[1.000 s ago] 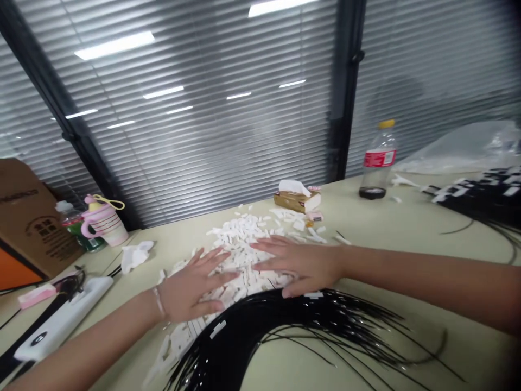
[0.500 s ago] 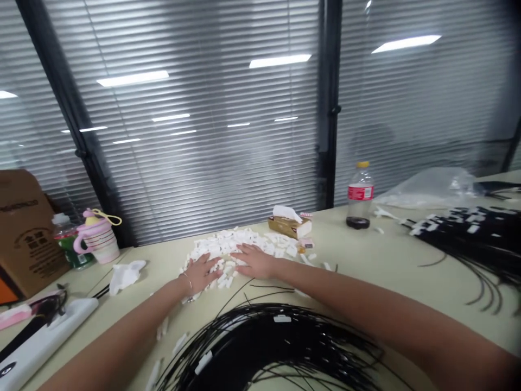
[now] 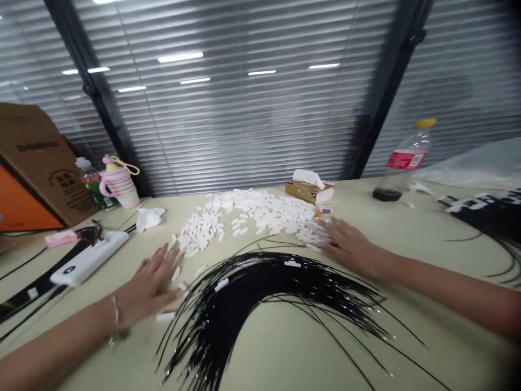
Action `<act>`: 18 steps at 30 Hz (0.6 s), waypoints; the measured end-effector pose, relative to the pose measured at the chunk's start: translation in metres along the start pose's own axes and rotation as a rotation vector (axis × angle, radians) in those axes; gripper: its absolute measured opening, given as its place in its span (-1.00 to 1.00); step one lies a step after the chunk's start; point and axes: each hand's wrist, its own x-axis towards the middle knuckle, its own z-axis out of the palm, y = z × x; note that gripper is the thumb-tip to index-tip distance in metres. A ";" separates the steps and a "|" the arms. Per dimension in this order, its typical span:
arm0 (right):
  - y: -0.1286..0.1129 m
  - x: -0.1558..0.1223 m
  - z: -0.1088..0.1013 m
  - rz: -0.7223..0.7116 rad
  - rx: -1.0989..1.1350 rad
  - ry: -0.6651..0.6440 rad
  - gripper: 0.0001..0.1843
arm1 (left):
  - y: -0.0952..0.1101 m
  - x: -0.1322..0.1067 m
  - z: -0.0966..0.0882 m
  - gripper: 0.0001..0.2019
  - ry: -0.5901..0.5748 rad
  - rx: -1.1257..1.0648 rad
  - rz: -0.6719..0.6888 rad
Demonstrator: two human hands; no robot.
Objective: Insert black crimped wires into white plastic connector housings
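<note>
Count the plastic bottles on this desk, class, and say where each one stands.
2. A bottle with a yellow cap stands by the window at right; a bottle with a white cap stands at left, partly behind the pink cup. Others could be hidden behind the cardboard box.

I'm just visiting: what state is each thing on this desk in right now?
Left bare hand: open, fingers spread, holding nothing.
Right bare hand: open, fingertips at the heap's edge.
Heap of small white oblong pieces: loose, spread out.
Arc of thin black cords: fanned out flat.
Clear plastic bottle with red label: capped, dark liquid at bottom.
</note>
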 end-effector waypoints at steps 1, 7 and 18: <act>-0.004 0.004 0.003 -0.004 -0.013 -0.009 -0.24 | 0.006 0.008 0.000 -0.13 -0.006 -0.020 -0.007; -0.056 0.065 0.007 -0.201 -0.027 -0.015 -0.40 | 0.041 0.105 0.003 -0.45 0.137 -0.125 -0.107; -0.018 0.023 -0.042 -0.191 0.000 0.077 -0.23 | 0.008 0.062 -0.035 -0.44 0.233 -0.254 0.098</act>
